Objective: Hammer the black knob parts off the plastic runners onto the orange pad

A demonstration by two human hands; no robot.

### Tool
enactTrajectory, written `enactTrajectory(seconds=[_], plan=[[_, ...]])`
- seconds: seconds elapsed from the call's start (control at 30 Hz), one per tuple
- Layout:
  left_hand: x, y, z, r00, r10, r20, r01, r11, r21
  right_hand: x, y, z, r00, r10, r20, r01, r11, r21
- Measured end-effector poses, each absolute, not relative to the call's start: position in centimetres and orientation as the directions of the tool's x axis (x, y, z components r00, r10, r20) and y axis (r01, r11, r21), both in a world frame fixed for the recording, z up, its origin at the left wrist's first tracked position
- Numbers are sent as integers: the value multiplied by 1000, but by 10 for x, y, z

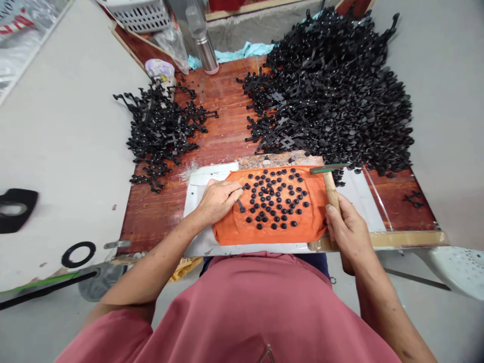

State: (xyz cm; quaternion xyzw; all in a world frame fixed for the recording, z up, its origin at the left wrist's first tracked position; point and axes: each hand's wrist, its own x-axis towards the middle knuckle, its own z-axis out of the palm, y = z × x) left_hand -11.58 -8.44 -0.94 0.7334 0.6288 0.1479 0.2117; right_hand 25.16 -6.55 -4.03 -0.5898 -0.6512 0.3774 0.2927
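Note:
My left hand (218, 200) rests on the left edge of an orange cloth (234, 229), fingers pinched on a small black plastic piece (241, 204). Several small black round caps (275, 196) lie spread over the cloth. My right hand (346, 227) is closed round the wooden handle of a hammer (329, 181), whose dark head lies at the cloth's upper right corner. The cloth sits on a white sheet (196, 189) over a red-brown wooden board (159, 217).
A big heap of black plastic parts (336, 85) fills the board's far right. A smaller pile of black sprues (162, 131) lies at the far left. A metal flask (206, 48), a white basket (139, 15) and a tape roll (159, 68) stand behind. A black ring (78, 253) lies on the floor at left.

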Motion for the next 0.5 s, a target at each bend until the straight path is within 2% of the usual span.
enactTrajectory(seconds=[0.13, 0.37, 0.5], plan=[[-114, -84, -4, 166, 983, -78, 885, -113, 452, 251, -65, -40, -111, 988, -110, 527, -35, -849], [-110, -79, 5, 235, 955, -181, 953, -190, 235, 250, -66, -40, -103, 990, -101, 518, -33, -855], [-113, -76, 3, 270, 948, -172, 945, -227, 234, 250, -67, -40, -119, 990, -73, 525, 0, -851]])
